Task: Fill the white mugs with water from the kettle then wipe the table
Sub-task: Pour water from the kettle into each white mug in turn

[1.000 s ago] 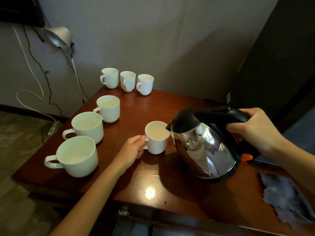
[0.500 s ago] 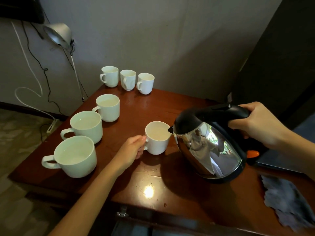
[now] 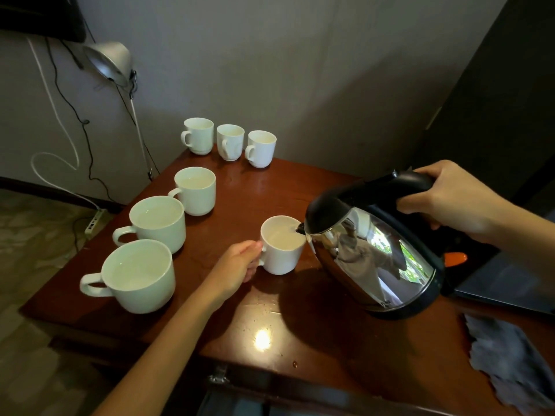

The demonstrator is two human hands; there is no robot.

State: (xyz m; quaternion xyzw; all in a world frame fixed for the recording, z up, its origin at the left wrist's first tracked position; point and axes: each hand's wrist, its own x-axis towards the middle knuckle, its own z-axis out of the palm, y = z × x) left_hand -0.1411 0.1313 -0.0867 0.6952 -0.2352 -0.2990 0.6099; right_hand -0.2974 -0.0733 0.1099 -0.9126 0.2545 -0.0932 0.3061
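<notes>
Holding the kettle (image 3: 369, 250) by its black handle, my right grip (image 3: 450, 199) has the fingers curled under the handle and the thumb over the top. The kettle leans over. Its lid end is up and to the left and its black base is down and to the right, so its long axis runs on a slant. The spout (image 3: 300, 228) points left and slightly down, just over the right rim of the white mug (image 3: 282, 250) in the middle of the tabletop (image 3: 270, 187). That mug stands upright with a pale surface of water inside. My left grip (image 3: 237, 265) is closed on its handle side, with the fingers wrapped where the handle sits. I cannot tell whether the kettle's lower edge touches the wood. Three larger mugs (image 3: 141, 277) stand in a diagonal row along the left edge, handles pointing left. Three smaller mugs (image 3: 230, 142) stand side by side at the far edge by the wall. A grey cloth (image 3: 507, 361) lies crumpled at the near right corner, well apart from the kettle.
</notes>
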